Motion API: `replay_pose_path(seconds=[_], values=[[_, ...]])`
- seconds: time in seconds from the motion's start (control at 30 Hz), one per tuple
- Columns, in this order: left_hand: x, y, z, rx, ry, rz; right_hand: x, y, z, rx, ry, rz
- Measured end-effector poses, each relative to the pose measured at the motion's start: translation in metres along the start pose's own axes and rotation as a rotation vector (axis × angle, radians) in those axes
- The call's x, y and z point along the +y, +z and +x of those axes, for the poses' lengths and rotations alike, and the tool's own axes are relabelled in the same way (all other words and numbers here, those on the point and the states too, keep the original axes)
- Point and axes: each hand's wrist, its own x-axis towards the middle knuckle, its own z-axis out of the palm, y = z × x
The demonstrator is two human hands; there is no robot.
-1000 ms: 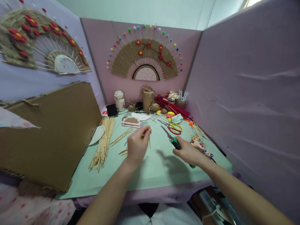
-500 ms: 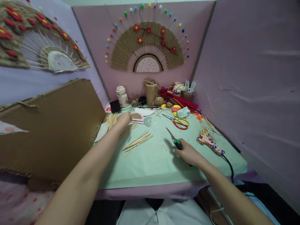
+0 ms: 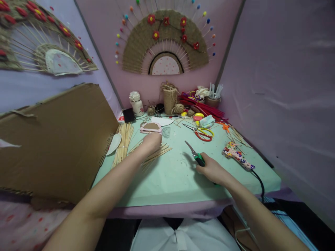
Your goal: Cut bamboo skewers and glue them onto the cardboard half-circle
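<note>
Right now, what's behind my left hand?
Beyond your left hand are a pink-edged cardboard piece and a protractor. The hand hides part of the loose sticks; anything directly behind it or grasped can't be seen.

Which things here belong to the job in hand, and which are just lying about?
Seemingly in use:
- green-handled cutters, held in the right grip
- loose sticks, by the left grip; whether it holds any is unclear

Apparently just lying about:
- red-and-yellow-handled scissors
- patterned glue gun
- white bottle
- twine spool
</note>
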Motion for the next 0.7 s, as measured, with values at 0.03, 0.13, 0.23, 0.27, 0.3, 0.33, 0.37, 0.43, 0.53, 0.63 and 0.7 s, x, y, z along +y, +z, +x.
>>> replay_pose_path(seconds=[0.03, 0.13, 0.23, 0.27, 0.3, 0.33, 0.37, 0.43, 0.53, 0.63, 0.7], values=[[0.005, 0.004, -0.005, 0.003, 0.011, -0.001, 0.000, 0.000, 0.000, 0.001, -0.004, -0.006], [0.014, 0.011, -0.012, 0.005, 0.019, -0.001, 0.000, 0.001, 0.000, 0.007, -0.016, -0.013], [0.016, 0.014, -0.009, -0.013, 0.001, -0.008, -0.001, 0.001, -0.001, 0.006, -0.021, 0.004], [0.016, 0.015, -0.008, -0.020, -0.006, -0.016, -0.001, 0.001, -0.001, 0.004, -0.021, 0.011], [0.016, 0.016, -0.006, -0.025, -0.013, -0.024, -0.002, 0.000, -0.001, 0.001, -0.019, 0.016], [0.016, 0.018, -0.004, -0.026, -0.017, -0.034, -0.002, 0.000, -0.002, -0.001, -0.017, 0.017], [0.016, 0.020, -0.003, -0.022, -0.018, -0.046, -0.003, 0.000, -0.002, -0.002, -0.016, 0.016], [0.018, 0.023, -0.003, 0.000, -0.016, -0.069, -0.004, -0.001, -0.003, -0.004, -0.018, 0.006], [0.019, 0.022, -0.003, 0.053, -0.002, -0.110, -0.005, -0.002, -0.003, -0.002, -0.016, -0.006], [0.015, 0.007, -0.003, 0.108, 0.016, -0.164, -0.005, -0.002, -0.004, 0.007, -0.017, -0.018], [0.012, -0.010, -0.001, 0.138, 0.034, -0.219, -0.005, -0.002, -0.004, 0.008, -0.021, -0.025]])
